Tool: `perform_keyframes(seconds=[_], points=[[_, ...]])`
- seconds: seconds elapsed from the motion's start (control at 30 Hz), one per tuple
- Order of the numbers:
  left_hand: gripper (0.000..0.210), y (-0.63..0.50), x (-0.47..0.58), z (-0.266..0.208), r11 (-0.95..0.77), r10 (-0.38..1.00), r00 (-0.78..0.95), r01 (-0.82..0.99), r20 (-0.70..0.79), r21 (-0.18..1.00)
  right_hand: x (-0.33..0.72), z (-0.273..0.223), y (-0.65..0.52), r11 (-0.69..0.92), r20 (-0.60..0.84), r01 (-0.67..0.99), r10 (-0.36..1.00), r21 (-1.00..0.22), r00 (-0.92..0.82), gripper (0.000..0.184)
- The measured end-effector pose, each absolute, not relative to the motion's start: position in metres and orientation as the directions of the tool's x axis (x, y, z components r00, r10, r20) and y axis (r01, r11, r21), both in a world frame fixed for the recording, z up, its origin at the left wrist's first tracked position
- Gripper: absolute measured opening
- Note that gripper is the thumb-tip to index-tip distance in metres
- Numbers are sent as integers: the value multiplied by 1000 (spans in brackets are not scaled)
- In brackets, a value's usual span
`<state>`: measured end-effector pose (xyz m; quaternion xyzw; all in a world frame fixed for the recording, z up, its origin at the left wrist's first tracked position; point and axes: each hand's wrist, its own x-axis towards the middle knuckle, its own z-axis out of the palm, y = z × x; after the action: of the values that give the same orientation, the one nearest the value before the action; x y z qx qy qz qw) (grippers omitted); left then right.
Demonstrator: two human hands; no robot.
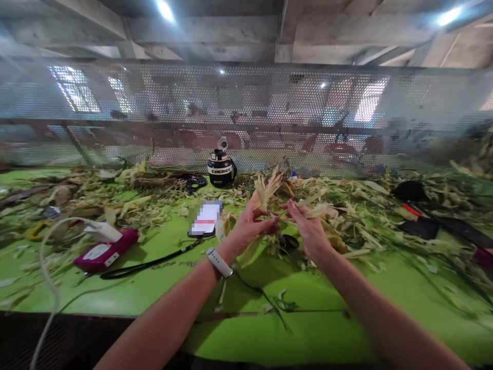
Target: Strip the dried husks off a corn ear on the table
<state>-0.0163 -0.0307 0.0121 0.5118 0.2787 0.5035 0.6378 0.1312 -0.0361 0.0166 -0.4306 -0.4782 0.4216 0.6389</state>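
Note:
In the head view, my left hand [244,228] is closed around a bundle of pale dry leaves that look like corn husks [268,186], whose frayed ends fan upward. Facing it, my right hand [311,234] pinches a thin strip beside the bundle, with thumb and fingertips together. The fingertips of both hands nearly meet in front of my chest. A loose husk leaf [250,252] hangs below my left palm. Exactly where the strip joins the bundle is too small to make out. A pale watch [219,263] sits on my left wrist.
Husk scraps [127,210] cover much of the green table [154,293]. A phone [206,218], a black bottle [221,169] and a purple power strip [106,250] with a white charger [103,231] and cable stand left of my hands. Behind rises a perforated metal screen [262,97]. Dark tools [462,230] lie right.

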Motion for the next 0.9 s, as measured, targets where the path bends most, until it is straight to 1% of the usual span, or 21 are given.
perform_keyframes(seconds=[0.07, 0.13, 0.2, 0.23, 0.33, 0.43, 0.53, 0.67, 0.8, 0.9], points=[[68, -30, -15, 13, -29, 963, 242, -348, 119, 937, 131, 17, -35, 300, 269, -111, 934, -947, 234, 37], [53, -30, -13, 13, 2, 976, 210, -284, 60, 959, 131, 18, -34, 300, 264, -142, 937, -943, 230, 38], [40, -30, -12, 12, 58, 969, 246, -229, 1, 972, 130, 17, -34, 297, 253, -191, 941, -936, 223, 40], [37, -30, -12, 11, 85, 963, 269, -217, -24, 973, 129, 16, -34, 293, 247, -212, 944, -932, 219, 40], [40, -29, -13, 8, 145, 935, 350, -223, -60, 964, 127, 12, -33, 301, 261, -215, 945, -929, 197, 38], [43, -28, -13, 6, 129, 898, 439, -188, -34, 974, 127, 8, -31, 358, 328, -161, 926, -920, 187, 34], [41, -28, -13, 7, 58, 895, 445, -170, 24, 984, 127, 6, -30, 406, 383, -95, 904, -909, 191, 31], [40, -28, -12, 12, 6, 910, 410, -164, 63, 986, 128, 7, -32, 402, 389, -46, 905, -914, 173, 32], [40, -27, -14, 13, -49, 897, 434, -101, 88, 994, 129, 5, -33, 443, 434, 12, 872, -896, 229, 31], [40, -25, -14, 10, -84, 866, 488, -79, 112, 993, 131, 6, -34, 438, 428, 8, 873, -899, 235, 33]])
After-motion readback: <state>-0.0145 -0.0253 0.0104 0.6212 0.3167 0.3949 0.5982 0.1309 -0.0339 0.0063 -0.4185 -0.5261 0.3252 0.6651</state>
